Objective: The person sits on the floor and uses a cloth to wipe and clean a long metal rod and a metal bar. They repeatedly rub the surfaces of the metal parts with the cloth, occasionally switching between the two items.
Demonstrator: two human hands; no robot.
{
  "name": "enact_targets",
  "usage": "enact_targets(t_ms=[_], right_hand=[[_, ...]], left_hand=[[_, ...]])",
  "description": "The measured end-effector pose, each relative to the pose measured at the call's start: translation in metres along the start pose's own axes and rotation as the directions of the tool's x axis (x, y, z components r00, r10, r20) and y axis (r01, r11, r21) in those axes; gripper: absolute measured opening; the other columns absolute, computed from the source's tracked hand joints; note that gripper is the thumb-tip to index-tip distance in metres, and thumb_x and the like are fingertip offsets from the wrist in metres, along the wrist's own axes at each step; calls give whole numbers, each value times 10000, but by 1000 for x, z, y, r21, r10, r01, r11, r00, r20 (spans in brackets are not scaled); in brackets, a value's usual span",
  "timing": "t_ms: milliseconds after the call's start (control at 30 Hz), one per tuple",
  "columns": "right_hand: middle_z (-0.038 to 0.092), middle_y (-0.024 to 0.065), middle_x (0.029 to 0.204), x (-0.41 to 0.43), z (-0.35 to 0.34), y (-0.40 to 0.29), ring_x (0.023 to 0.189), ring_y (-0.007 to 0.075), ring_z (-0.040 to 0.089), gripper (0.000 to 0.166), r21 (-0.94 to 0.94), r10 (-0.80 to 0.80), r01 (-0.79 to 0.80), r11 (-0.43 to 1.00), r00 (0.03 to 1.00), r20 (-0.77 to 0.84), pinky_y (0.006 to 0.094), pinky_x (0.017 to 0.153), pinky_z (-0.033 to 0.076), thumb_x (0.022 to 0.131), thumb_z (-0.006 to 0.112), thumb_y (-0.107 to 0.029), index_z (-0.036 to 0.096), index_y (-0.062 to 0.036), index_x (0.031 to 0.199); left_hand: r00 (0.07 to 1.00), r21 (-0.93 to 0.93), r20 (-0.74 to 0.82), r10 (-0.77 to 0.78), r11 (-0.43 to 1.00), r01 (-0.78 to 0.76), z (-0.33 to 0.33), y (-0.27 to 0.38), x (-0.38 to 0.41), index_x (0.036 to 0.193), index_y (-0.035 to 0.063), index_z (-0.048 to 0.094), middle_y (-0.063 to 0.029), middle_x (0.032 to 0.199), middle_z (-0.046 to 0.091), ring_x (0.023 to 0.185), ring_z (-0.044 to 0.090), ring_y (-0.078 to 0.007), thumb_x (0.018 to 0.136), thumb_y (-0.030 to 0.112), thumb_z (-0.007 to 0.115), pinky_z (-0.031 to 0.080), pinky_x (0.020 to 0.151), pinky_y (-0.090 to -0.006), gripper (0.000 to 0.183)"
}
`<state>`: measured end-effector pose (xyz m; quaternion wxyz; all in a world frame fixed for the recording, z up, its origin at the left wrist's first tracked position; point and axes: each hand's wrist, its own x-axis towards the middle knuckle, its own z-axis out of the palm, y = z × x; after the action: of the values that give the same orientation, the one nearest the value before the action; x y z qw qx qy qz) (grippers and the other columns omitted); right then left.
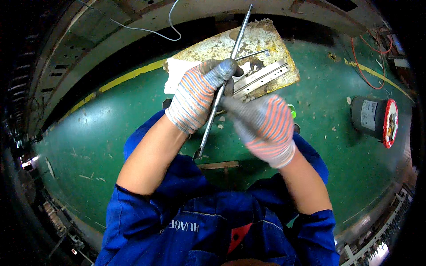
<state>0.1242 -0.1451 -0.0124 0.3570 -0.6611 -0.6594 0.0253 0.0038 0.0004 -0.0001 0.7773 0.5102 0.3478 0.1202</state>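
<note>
A long polished metal rod [241, 35] slants across the view, with a small head at its far end and a dark tip at its near end. My left hand [201, 93], in a striped knitted glove with dark fingertips, is closed around the rod's middle. Blurred by motion, my right hand [268, 126] wears a matching glove. Its fingers reach to the rod just below my left hand; whether they grip it is unclear. Beyond my left hand a thinner metal rod [252, 54] points right. Under it, a metal rail with holes [263, 79] rests on a worn, yellow-stained slab [279, 41].
White sheet material [178, 78] lies at the slab's left end. A grey bucket with a red rim [359, 114] is at right on the green floor [332, 159]. A red hose [354, 63] hangs behind it. Large machine framing [90, 40] borders the far side.
</note>
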Motion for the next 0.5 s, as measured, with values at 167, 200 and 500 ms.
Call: enact_targets(t_ms=[167, 200, 500], right_hand=[[634, 43, 760, -3, -5, -15, 636, 279, 571, 467, -194, -107, 102, 976, 994, -11, 429, 556, 425, 812, 738, -256, 698, -270, 1276], [647, 44, 778, -2, -2, -22, 647, 280, 565, 448, -56, -61, 78, 995, 964, 260, 428, 574, 429, 812, 738, -267, 709, -275, 1259], [633, 64, 723, -3, 1, -32, 629, 299, 583, 376, 61, -39, 36, 997, 999, 36, 416, 594, 458, 788, 797, -175, 753, -206, 1160]], left_hand=[[1000, -191, -30, 8, 981, -14, 1, -4, 8, 1049, 26, 693, 12, 707, 572, 568, 496, -67, 993, 420, 677, 394, 504, -225, 398], [1000, -233, 7, -5, 972, 6, -3, -5, 9, 1063, 25, 683, 17, 704, 565, 558, 487, -66, 996, 422, 673, 387, 494, -223, 403], [998, -513, -28, 58, 856, -64, -10, -10, 20, 1125, -5, 637, -7, 695, 576, 500, 491, -95, 1030, 408, 623, 390, 457, -212, 424]])
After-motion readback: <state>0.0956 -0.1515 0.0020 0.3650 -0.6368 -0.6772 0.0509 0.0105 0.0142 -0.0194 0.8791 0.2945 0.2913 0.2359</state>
